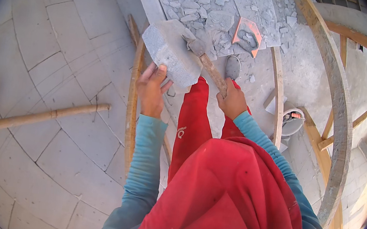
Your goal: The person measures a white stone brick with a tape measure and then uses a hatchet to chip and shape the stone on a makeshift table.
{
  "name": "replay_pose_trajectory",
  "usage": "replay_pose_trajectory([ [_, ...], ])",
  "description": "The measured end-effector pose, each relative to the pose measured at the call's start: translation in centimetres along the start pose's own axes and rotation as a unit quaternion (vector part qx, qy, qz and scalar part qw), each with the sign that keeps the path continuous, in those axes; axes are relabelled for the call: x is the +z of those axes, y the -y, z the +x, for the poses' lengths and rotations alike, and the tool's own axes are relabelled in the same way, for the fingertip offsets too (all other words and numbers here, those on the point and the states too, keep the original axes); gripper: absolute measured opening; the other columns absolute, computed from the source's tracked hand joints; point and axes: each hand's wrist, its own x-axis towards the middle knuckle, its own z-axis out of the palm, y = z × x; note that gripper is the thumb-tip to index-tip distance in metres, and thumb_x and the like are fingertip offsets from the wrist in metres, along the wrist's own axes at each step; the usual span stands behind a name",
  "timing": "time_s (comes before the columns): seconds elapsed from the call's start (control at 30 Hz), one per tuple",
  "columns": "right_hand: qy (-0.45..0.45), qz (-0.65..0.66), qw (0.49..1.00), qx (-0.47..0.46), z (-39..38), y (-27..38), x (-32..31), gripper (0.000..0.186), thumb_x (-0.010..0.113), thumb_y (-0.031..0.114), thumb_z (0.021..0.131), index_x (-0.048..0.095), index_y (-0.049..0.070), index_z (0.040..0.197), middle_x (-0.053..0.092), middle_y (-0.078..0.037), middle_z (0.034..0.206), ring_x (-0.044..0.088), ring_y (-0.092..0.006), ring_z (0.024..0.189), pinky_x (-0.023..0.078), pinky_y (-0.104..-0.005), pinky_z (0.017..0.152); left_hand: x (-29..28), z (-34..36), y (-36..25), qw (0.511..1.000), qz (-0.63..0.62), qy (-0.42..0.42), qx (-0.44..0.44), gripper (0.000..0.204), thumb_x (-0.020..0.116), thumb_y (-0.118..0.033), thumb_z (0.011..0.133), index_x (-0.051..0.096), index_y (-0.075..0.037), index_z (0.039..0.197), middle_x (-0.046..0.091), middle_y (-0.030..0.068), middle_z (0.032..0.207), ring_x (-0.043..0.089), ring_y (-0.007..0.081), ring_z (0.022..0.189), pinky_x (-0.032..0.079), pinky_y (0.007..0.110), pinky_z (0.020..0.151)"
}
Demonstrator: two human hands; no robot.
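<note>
My left hand (pixel 151 88) grips the near end of a grey concrete block (pixel 171 51) and holds it up in front of me. My right hand (pixel 231 101) is closed around the wooden handle of a hammer (pixel 208 66), whose metal head rests against the block's upper right face. Both sleeves are light blue. Red trousers and a red garment fill the lower middle of the view.
A block wall (pixel 51 71) spreads to the left, with a wooden pole (pixel 32 118) sticking out of it. Broken block pieces (pixel 205 12) and an orange trowel (pixel 247 34) lie on a board ahead. Wooden scaffold beams (pixel 339 115) curve along the right. A small bucket (pixel 293 121) sits below.
</note>
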Motion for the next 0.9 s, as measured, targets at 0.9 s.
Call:
replay_pose_trajectory([
  [0.9, -0.082, 0.055, 0.995, -0.023, 1.6, -2.3, 2.8, 0.032, 0.072, 0.018, 0.08, 0.06, 0.003, 0.106, 0.065, -0.025, 0.075, 0.067, -0.0457, 0.07, 0.053, -0.0518, 0.066, 0.1, 0.3, 0.3, 1.0, 0.0, -0.014, 0.012, 0.059, 0.074, -0.027, 0.095, 0.056, 0.004, 0.142, 0.065, 0.0143, 0.129, 0.063, 0.0288, 0.117, 0.054, 0.043, 0.096],
])
